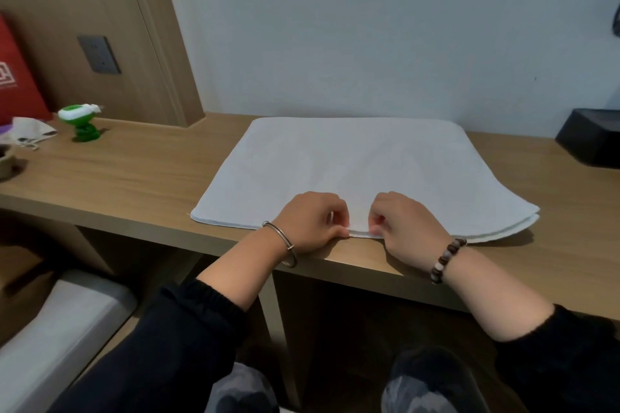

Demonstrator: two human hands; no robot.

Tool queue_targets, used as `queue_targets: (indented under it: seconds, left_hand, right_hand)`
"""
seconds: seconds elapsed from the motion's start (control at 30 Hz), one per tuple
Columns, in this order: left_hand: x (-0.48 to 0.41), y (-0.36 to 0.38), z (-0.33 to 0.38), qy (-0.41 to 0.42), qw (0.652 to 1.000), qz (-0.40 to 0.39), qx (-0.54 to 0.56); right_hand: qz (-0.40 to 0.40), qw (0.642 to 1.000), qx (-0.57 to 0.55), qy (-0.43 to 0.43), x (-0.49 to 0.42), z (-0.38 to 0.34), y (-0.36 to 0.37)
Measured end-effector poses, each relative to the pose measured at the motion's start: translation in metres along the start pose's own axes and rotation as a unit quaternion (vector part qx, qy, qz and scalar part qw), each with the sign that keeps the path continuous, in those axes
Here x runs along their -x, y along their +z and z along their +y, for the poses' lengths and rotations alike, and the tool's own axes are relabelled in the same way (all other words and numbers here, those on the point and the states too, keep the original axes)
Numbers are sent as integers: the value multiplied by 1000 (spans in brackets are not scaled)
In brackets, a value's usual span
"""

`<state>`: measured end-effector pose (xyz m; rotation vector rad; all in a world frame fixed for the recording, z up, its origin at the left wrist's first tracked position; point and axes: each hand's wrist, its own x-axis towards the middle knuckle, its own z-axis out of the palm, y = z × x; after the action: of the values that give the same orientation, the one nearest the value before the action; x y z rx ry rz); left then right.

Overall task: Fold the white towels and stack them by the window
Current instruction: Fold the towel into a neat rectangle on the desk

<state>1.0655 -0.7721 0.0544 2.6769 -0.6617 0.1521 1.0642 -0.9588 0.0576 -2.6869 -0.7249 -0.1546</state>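
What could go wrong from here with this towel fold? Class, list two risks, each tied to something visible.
1. The left hand and right hand pinch the white towel at the middle of its near edge, so the unheld corners may sag if lifted.
2. The layers at the right corner sit offset, so another fold may come out crooked.

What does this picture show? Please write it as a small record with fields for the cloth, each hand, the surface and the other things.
cloth: white towel, flat on the desk, two layers showing at its near right corner, far edge at the wall
grip left: left hand pinches the towel's near edge, around the middle
grip right: right hand pinches the same edge, close beside the left
surface: wooden desk
others: green toy and red bag at far left; black box at far right
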Motion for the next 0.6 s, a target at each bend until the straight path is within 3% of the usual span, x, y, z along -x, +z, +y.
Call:
queue_targets:
  seconds: [0.33,0.47,0.6]
  left_hand:
    - [-2,1,8,104,986,-19,-131]
    - [1,3,5,146,980,3,-134]
    - [3,3,5,128,986,9,-107]
  right_hand:
    - [-16,999,19,-32,4,5,2]
    - [-15,1000,6,-22,5,5,3]
    - [-22,999,-31,-10,9,10,-2]
